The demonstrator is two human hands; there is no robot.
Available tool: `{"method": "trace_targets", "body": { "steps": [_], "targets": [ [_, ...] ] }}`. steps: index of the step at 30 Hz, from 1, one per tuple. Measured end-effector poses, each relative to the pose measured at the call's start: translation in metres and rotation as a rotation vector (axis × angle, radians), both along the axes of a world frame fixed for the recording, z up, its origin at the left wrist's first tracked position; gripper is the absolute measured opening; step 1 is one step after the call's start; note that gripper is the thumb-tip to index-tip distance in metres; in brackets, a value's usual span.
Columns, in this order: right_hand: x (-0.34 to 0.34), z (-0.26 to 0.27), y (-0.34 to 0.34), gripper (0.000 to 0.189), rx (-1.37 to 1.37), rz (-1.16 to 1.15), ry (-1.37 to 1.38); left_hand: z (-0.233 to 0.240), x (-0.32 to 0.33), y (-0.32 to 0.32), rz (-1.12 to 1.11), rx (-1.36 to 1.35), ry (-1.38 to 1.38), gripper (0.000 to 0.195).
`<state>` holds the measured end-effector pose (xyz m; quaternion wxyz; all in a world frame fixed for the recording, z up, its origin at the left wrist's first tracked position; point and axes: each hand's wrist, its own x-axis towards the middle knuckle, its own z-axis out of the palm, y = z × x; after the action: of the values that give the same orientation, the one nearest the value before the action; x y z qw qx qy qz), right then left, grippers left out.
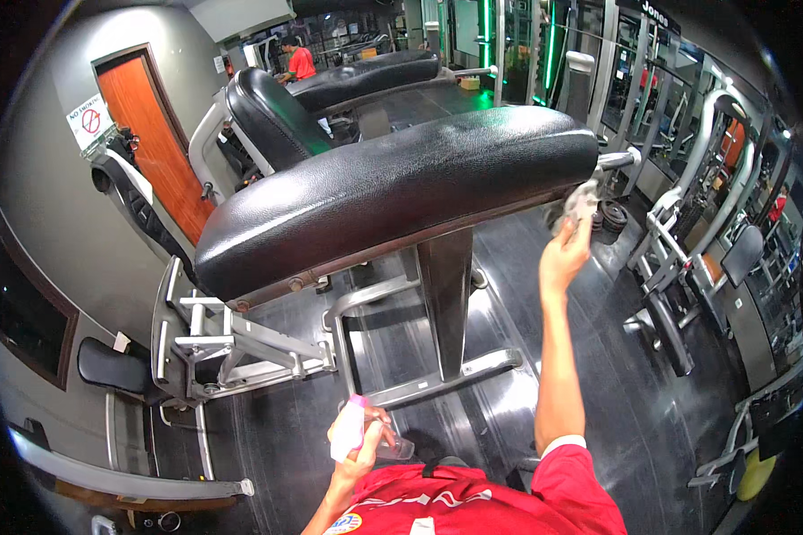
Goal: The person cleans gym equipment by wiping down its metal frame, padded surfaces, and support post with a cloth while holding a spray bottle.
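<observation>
A long black padded bench (401, 174) crosses the view in front of me, tilted with its right end higher in the picture. At that end my right hand (569, 244) grips a crumpled pale cloth (581, 202) against the pad's lower edge. Low and close to my body, my left hand (365, 441) is wrapped around a spray bottle (353, 428) with a white and pink head and a clear body. Its fingers partly hide the bottle. Beneath the pad a dark upright post (445, 301) runs down to a silver tubular base (441, 386).
Another black padded seat (274, 117) stands behind the bench. Metal gym machines (696, 254) line the right side, near stacked weight plates (613, 217). A silver machine frame (254, 341) stands at left, near an orange door (150, 144). A person in red (301, 62) is far back.
</observation>
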<state>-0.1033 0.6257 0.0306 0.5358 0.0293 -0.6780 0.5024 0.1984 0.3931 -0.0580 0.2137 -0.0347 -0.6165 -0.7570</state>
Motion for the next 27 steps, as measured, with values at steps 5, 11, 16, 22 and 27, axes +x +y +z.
{"method": "trace_targets", "body": {
  "steps": [5, 11, 16, 22, 27],
  "targets": [
    [0.047, -0.028, -0.07, 0.036, 0.306, 0.113, 0.072, 0.002, -0.005, 0.001, 0.008, 0.011, 0.075, 0.016],
    [0.116, -0.024, -0.136, 0.041, 0.584, 0.862, -0.101, -0.003, -0.003, 0.003, -0.033, 0.026, 0.052, 0.019],
    [0.126, -0.033, -0.134, 0.037, 0.082, 1.32, -0.581, -0.006, 0.004, -0.001, -0.005, 0.091, 0.042, 0.017],
    [0.138, -0.039, -0.111, 0.038, -1.075, 1.106, -0.2, -0.012, 0.006, -0.008, 0.015, 0.101, 0.012, 0.016],
    [0.119, 0.006, -0.077, 0.048, -0.981, 0.731, 0.212, -0.013, 0.004, -0.007, 0.006, 0.103, -0.002, 0.016]
  ]
}}
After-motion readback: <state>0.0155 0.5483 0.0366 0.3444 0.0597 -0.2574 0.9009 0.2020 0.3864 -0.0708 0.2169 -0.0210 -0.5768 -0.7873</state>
